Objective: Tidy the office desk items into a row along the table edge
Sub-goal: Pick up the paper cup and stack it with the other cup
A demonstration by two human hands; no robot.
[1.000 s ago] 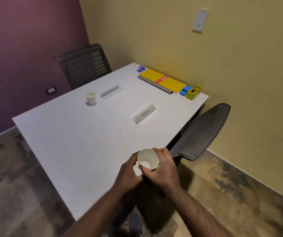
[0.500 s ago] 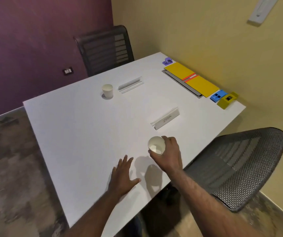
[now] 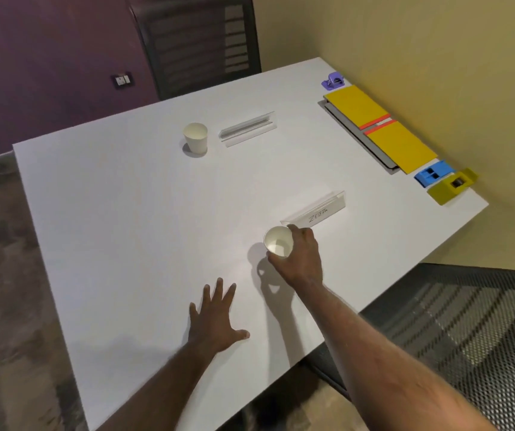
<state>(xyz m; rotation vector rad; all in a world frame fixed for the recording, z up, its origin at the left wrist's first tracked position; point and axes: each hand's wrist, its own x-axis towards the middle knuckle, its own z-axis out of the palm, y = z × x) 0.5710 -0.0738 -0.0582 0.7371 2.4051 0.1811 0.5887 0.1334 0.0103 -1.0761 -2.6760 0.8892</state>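
My right hand (image 3: 301, 258) grips a white paper cup (image 3: 278, 245) just above the white table (image 3: 125, 197), beside a clear name plate marked "ZEBRA" (image 3: 316, 214). My left hand (image 3: 215, 318) rests flat on the table with fingers spread. A second paper cup (image 3: 196, 139) stands upright at the far side, next to another clear name plate (image 3: 247, 129). Along the right edge lie a purple item (image 3: 332, 80), a yellow folder on a grey one (image 3: 380, 127), a blue item (image 3: 433, 176) and a yellow item (image 3: 450, 189).
A black mesh chair (image 3: 467, 331) stands at the near right of the table. Another dark chair (image 3: 200, 45) is pushed in at the far side. Yellow wall runs close along the right edge; purple wall lies behind.
My left hand let go of the cup and came down flat on the table. My right hand carried the cup forward over the table toward the "ZEBRA" plate.
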